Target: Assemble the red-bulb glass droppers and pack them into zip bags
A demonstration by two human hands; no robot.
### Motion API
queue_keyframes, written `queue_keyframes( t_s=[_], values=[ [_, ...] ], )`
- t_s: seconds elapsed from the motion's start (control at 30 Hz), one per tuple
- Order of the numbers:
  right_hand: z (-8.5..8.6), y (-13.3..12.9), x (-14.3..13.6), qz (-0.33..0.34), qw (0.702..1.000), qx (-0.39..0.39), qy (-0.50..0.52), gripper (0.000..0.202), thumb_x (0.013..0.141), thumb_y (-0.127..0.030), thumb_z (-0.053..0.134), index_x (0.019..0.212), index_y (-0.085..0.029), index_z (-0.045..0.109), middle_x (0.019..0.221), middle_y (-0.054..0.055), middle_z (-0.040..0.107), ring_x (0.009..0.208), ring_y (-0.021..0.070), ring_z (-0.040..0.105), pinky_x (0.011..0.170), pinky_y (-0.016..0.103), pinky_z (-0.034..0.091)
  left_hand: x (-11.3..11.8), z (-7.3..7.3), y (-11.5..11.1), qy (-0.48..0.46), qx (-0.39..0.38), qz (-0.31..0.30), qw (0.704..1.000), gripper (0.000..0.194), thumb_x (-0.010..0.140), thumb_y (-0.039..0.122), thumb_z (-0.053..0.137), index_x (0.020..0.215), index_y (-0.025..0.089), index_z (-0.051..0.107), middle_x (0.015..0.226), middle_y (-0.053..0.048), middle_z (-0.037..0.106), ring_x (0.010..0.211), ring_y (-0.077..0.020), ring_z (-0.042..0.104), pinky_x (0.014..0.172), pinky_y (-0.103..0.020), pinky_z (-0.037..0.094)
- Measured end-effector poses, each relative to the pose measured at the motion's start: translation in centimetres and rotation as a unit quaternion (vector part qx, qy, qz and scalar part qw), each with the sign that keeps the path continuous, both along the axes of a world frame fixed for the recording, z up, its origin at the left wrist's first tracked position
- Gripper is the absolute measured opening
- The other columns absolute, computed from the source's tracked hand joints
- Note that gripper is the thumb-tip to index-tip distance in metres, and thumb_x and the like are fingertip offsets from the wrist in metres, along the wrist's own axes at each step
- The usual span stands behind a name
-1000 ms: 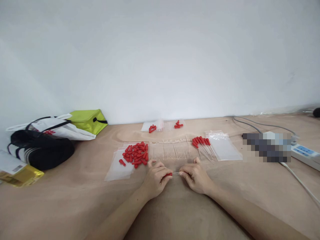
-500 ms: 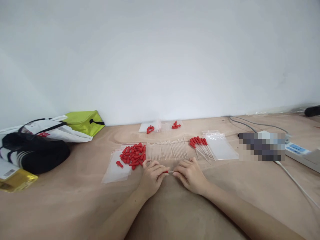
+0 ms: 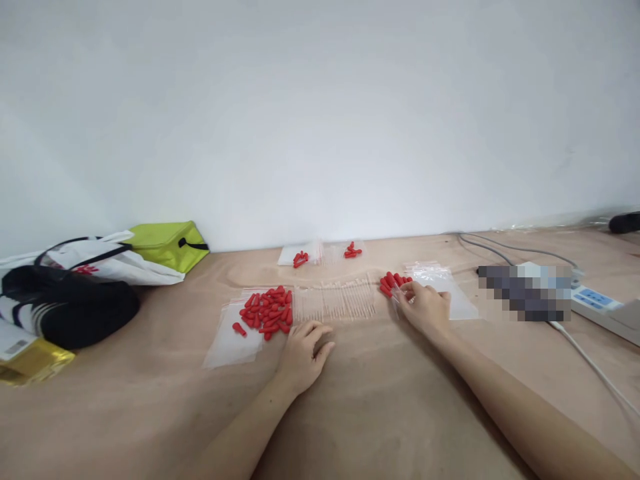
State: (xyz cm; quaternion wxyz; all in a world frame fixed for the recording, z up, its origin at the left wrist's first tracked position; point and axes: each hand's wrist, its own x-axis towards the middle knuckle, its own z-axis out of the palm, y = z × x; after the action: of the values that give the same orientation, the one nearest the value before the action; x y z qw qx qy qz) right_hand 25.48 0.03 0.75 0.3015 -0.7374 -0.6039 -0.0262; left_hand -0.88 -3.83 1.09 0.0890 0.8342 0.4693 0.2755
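Observation:
My left hand [image 3: 303,357] rests on the table with thumb and fingers apart, holding nothing. Just beyond its fingers lies a heap of red rubber bulbs [image 3: 270,310] on clear zip bags [image 3: 230,343]. A row of thin clear dropper tubes [image 3: 333,301] is laid out between my two hands, farther back. Over at the right, my right hand [image 3: 425,307] pinches a glass dropper [image 3: 396,294] by its clear tube, against the group of red-bulbed droppers [image 3: 391,280]. My fingers hide most of those droppers' stems.
Small bags with red bulbs [image 3: 301,259] lie near the wall. Right of the droppers are flat zip bags [image 3: 463,307], then a power strip [image 3: 595,298] with cables. Left stand a black cap [image 3: 95,310], a white bag [image 3: 117,261] and a lime-green bag [image 3: 163,240].
My right hand has moved right and away from me, carrying the dropper to the finished-looking group of droppers. My left hand has let go of the red bulb and opened, staying in place.

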Motion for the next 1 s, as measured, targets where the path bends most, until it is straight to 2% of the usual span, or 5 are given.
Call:
queue_keyframes(
  t_s=[0.33, 0.67, 0.73, 0.9, 1.0],
  values=[
    [0.3, 0.5, -1.0, 0.023, 0.999, -0.002, -0.041, 0.028, 0.078, -0.038, 0.041, 0.070, -0.021, 0.061, 0.072, 0.005, 0.065, 0.076, 0.0223, 0.055, 0.070, 0.035, 0.021, 0.2, 0.0, -0.1, 0.019, -0.012, -0.003, 1.000, 0.009, 0.078, 0.021, 0.055, 0.082, 0.020, 0.062, 0.085, -0.004, 0.062, 0.081, -0.0205, 0.055, 0.074, -0.035, 0.041],
    [2.8, 5.8, -5.5, -0.024, 0.968, -0.226, -0.105, 0.018, 0.071, -0.016, 0.047, 0.077, -0.011, 0.064, 0.075, 0.013, 0.065, 0.075, 0.0255, 0.060, 0.078, 0.043, 0.022, 0.3, -0.2, -0.2, 0.022, -0.001, -0.007, 1.000, 0.010, 0.078, 0.020, 0.055, 0.084, 0.019, 0.063, 0.087, -0.004, 0.060, 0.083, -0.0195, 0.054, 0.075, -0.033, 0.041],
    [2.9, 6.6, -5.4, -0.033, 0.963, -0.248, -0.095, 0.016, 0.069, -0.014, 0.050, 0.076, -0.012, 0.064, 0.070, 0.011, 0.064, 0.074, 0.0251, 0.060, 0.079, 0.044, 0.022, 0.3, 0.0, -0.2, 0.035, 0.025, 0.035, 0.998, 0.011, 0.075, 0.021, 0.057, 0.084, 0.019, 0.063, 0.087, -0.005, 0.058, 0.082, -0.0198, 0.053, 0.074, -0.032, 0.040],
    [3.0, 7.7, -5.1, -0.033, 0.954, -0.286, -0.082, 0.012, 0.067, -0.012, 0.052, 0.069, -0.012, 0.064, 0.062, 0.009, 0.063, 0.073, 0.0251, 0.060, 0.080, 0.046, 0.023, -1.2, 1.4, 1.0, 0.107, 0.097, 0.268, 0.953, 0.013, 0.073, 0.029, 0.058, 0.080, 0.019, 0.064, 0.087, -0.007, 0.055, 0.085, -0.0252, 0.049, 0.074, -0.038, 0.035],
    [2.9, 7.9, -5.3, -0.022, 0.954, -0.285, -0.085, 0.014, 0.068, -0.011, 0.051, 0.067, -0.012, 0.065, 0.061, 0.009, 0.063, 0.074, 0.0247, 0.060, 0.082, 0.046, 0.021, -2.8, 1.8, 2.2, 0.130, 0.093, 0.333, 0.929, 0.019, 0.074, 0.035, 0.058, 0.082, 0.020, 0.065, 0.091, -0.008, 0.054, 0.088, -0.0263, 0.047, 0.076, -0.039, 0.032]
  ],
)
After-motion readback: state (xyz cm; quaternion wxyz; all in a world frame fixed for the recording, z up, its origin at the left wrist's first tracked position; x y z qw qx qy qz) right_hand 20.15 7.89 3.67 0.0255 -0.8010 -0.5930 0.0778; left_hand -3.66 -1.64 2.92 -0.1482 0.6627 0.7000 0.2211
